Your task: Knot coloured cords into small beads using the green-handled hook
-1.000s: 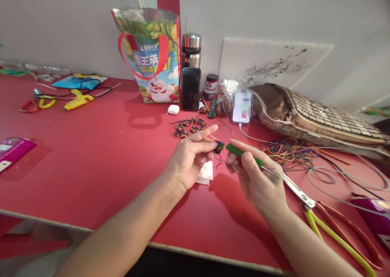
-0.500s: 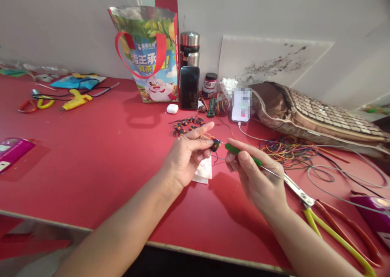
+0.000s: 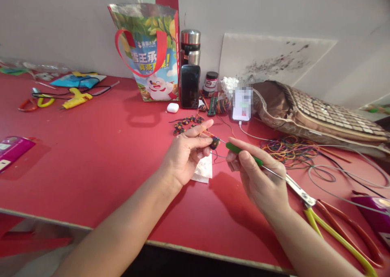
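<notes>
The left hand pinches a small dark multicoloured crochet piece between thumb and fingers, its index finger stretched out and an orange strand of yarn running from near that finger to the work. The right hand grips the green handle of a crochet hook, whose thin metal shaft points leftward and meets the edge of the piece; whether a loop sits on its tip is too small to tell. The piece is between the two hands, above a red table, with white paper lying just below the left hand. Beyond that hand lies a curled crocheted strip in similar colours, and farther back a yarn ball rests near a phone with a lit screen. Past the right hand, loose yarn spreads in a tangle, and scissors with one red and one yellow handle lie beside the right forearm.
</notes>
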The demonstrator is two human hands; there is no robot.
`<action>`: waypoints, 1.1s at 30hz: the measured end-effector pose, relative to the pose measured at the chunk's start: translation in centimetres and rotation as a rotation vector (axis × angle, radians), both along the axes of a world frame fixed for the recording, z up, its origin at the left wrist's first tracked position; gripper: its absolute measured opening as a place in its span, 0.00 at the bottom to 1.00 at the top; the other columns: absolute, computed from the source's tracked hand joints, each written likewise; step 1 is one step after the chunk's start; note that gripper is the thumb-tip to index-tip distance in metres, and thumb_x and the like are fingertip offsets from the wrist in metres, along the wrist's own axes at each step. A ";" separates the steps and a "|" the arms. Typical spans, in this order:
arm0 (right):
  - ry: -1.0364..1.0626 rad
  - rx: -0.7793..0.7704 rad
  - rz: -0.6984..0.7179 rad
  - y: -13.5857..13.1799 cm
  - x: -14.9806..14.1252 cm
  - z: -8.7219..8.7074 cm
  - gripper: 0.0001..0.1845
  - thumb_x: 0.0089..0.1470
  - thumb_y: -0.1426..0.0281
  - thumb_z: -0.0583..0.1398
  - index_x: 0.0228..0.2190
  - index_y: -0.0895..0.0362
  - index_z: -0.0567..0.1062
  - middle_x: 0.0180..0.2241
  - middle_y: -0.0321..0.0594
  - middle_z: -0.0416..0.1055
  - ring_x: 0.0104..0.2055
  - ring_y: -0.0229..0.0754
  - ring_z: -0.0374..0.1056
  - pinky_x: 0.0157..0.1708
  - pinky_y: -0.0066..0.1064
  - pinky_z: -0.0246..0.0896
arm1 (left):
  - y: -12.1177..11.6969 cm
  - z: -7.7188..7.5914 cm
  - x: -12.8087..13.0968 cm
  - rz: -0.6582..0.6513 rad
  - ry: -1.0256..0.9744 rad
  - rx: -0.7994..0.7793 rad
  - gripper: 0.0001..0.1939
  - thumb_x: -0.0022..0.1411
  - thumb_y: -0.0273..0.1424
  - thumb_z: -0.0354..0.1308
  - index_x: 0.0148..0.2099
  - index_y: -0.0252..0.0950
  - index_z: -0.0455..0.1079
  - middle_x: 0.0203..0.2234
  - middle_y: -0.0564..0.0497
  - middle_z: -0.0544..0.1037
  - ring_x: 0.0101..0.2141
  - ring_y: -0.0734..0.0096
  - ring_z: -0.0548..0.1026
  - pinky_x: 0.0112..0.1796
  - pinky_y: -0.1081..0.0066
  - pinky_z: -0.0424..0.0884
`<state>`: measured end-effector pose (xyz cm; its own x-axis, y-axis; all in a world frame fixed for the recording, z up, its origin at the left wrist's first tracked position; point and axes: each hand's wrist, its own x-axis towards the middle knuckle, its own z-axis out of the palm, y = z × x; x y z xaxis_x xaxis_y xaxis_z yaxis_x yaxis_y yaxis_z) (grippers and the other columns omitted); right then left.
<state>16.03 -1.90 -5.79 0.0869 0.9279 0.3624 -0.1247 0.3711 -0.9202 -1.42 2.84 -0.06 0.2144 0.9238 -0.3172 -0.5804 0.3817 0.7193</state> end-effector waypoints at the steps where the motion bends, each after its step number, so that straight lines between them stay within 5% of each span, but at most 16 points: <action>1: -0.002 -0.002 -0.003 0.0 0.0 0.0 0.13 0.68 0.63 0.66 0.52 0.44 0.87 0.33 0.40 0.82 0.32 0.41 0.72 0.33 0.36 0.72 | 0.0 0.0 0.0 0.003 0.002 -0.005 0.21 0.54 0.14 0.68 0.50 0.30 0.86 0.20 0.54 0.76 0.18 0.82 0.69 0.21 0.79 0.60; 24: -0.038 0.030 0.017 -0.1 -0.1 0.7 0.14 0.68 0.69 0.65 0.50 0.43 0.87 0.36 0.40 0.78 0.37 0.42 0.70 0.36 0.36 0.67 | 0.0 0.3 0.1 0.036 -0.008 -0.046 0.20 0.53 0.12 0.67 0.47 0.27 0.86 0.18 0.53 0.77 0.16 0.82 0.69 0.19 0.80 0.59; 33: 0.115 -0.068 0.003 -0.4 -0.3 1.1 0.14 0.61 0.70 0.70 0.47 0.43 0.89 0.41 0.41 0.82 0.39 0.43 0.77 0.38 0.35 0.74 | 0.0 0.1 0.2 0.020 0.011 -0.006 0.18 0.53 0.13 0.66 0.45 0.29 0.86 0.19 0.53 0.77 0.16 0.83 0.69 0.20 0.81 0.59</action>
